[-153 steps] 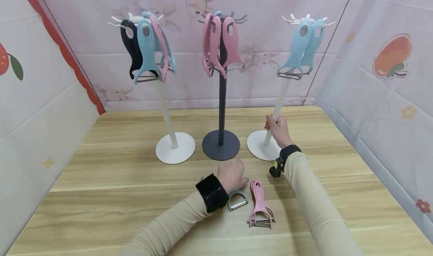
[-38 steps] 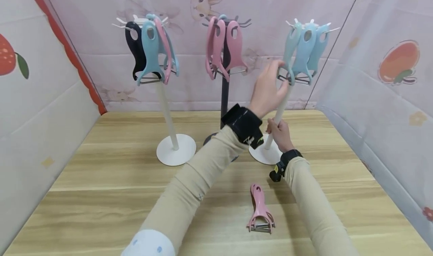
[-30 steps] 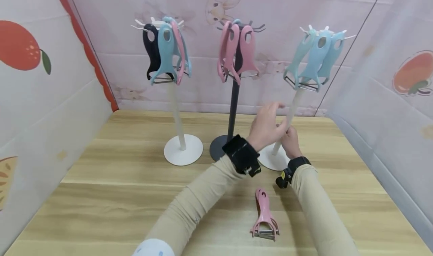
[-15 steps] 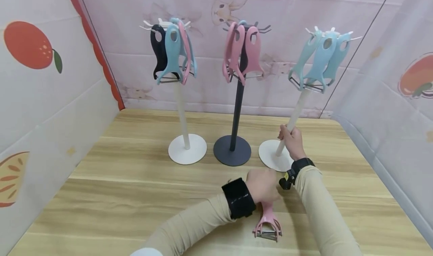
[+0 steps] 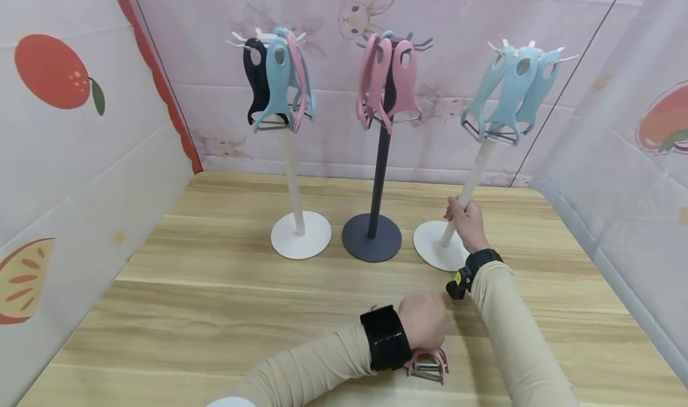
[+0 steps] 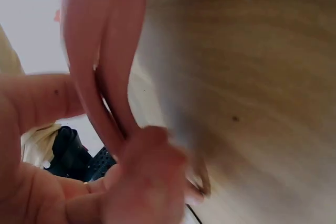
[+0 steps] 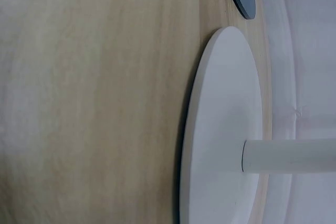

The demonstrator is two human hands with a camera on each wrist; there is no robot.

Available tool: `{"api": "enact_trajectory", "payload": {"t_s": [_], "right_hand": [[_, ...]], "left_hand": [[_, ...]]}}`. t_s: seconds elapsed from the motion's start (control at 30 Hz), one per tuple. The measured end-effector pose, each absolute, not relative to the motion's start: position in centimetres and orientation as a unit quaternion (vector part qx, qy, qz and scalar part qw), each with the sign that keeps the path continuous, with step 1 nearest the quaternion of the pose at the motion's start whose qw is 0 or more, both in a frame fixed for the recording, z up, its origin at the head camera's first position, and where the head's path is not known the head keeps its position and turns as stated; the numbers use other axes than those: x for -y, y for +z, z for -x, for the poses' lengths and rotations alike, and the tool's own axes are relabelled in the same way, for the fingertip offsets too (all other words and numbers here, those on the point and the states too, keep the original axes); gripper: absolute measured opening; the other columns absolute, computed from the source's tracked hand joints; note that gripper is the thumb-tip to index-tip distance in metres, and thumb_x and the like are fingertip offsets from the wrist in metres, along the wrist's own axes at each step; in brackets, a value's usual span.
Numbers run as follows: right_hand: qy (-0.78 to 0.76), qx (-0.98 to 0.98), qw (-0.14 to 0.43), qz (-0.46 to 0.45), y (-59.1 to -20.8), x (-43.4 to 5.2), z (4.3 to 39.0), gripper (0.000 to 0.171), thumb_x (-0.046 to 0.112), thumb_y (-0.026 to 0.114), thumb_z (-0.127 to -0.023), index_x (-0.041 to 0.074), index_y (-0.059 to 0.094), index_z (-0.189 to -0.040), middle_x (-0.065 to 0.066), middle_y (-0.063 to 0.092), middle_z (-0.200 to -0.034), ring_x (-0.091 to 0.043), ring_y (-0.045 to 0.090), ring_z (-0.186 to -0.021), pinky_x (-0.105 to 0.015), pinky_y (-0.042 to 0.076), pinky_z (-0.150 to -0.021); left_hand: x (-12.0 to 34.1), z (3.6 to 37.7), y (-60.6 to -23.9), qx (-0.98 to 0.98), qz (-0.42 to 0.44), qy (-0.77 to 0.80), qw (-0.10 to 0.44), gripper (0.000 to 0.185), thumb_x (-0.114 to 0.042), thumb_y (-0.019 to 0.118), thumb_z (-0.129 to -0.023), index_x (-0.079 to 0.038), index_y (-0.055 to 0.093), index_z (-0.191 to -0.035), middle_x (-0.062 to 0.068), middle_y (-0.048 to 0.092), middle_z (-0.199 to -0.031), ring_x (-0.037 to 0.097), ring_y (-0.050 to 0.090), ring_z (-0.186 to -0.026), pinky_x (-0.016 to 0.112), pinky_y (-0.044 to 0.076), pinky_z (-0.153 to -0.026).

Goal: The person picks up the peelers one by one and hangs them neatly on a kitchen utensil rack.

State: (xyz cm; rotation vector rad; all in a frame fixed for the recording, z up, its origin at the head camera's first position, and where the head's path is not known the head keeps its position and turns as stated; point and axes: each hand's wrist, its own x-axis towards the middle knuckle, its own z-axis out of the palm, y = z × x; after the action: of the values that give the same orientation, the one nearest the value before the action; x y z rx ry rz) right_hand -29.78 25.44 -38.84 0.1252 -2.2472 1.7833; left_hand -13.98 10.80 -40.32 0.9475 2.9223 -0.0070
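Observation:
My left hand [image 5: 423, 320] is low over the table, its fingers round the handles of two pink peelers [image 5: 429, 368] lying together; their blades show below the hand. In the left wrist view, a finger and the blurred thumb are on either side of the pink handles [image 6: 105, 40]. My right hand [image 5: 467, 222] grips the pole of the right white stand [image 5: 475, 174], which leans right above its round base [image 7: 226, 103]. From that stand's top hang a pale green peeler [image 5: 488, 87] and two light blue peelers [image 5: 513, 93].
At the left, another white stand [image 5: 292, 180] bears black, blue and pink peelers [image 5: 278, 84]. A dark grey stand [image 5: 380, 180] in the middle holds several pink peelers [image 5: 404, 78]. Printed cloth walls [image 5: 322, 147] enclose the wooden table [image 5: 215, 311] at the back and sides.
The pale green peeler went from the table onto the right stand by my left hand. That hand then came down to the pink peelers. My right hand keeps its grip on the pole.

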Motion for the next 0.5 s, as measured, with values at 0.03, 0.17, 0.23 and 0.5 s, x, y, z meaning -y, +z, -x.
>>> {"api": "enact_trajectory", "payload": {"t_s": [0.03,0.17,0.23,0.5], "right_hand": [[0.616,0.775,0.135,-0.044,-38.6,-25.3,29.6,0.033,0.018,0.043,-0.097,-0.011,0.047,-0.083,-0.002,0.049,-0.068,-0.011,0.051,-0.066,-0.03,0.041,-0.072],[0.613,0.778,0.133,-0.047,-37.7,-24.8,28.8,0.033,0.016,0.041,-0.097,-0.013,0.046,-0.083,-0.002,0.049,-0.068,-0.012,0.051,-0.067,-0.03,0.04,-0.073],[0.611,0.779,0.131,-0.047,-37.5,-24.7,28.6,0.034,0.016,0.041,-0.097,-0.014,0.046,-0.083,-0.003,0.049,-0.068,-0.013,0.05,-0.067,-0.031,0.04,-0.073],[0.618,0.773,0.134,-0.052,-37.3,-24.6,28.4,0.034,0.014,0.041,-0.097,-0.016,0.045,-0.082,-0.005,0.048,-0.068,-0.013,0.05,-0.066,-0.03,0.041,-0.072]], "left_hand": [[-10.8,14.0,-40.3,-0.949,-0.313,0.001,0.035,0.019,-0.029,0.068,-0.074,-0.015,0.056,-0.078,-0.006,0.045,-0.071,0.008,0.042,-0.055,0.022,0.034,-0.039],[-10.3,14.3,-40.3,-0.942,-0.333,0.033,0.036,0.016,-0.023,0.07,-0.071,-0.016,0.057,-0.076,-0.007,0.047,-0.073,0.007,0.042,-0.056,0.019,0.032,-0.043],[-10.1,14.6,-40.2,-0.939,-0.339,0.049,0.036,0.015,-0.021,0.071,-0.069,-0.015,0.058,-0.076,-0.008,0.047,-0.073,0.006,0.042,-0.055,0.018,0.032,-0.044],[-9.2,15.3,-39.7,-0.929,-0.355,0.089,0.05,0.02,-0.021,0.067,-0.075,-0.014,0.05,-0.068,-0.007,0.044,-0.071,0.005,0.042,-0.053,0.017,0.033,-0.046]]}}
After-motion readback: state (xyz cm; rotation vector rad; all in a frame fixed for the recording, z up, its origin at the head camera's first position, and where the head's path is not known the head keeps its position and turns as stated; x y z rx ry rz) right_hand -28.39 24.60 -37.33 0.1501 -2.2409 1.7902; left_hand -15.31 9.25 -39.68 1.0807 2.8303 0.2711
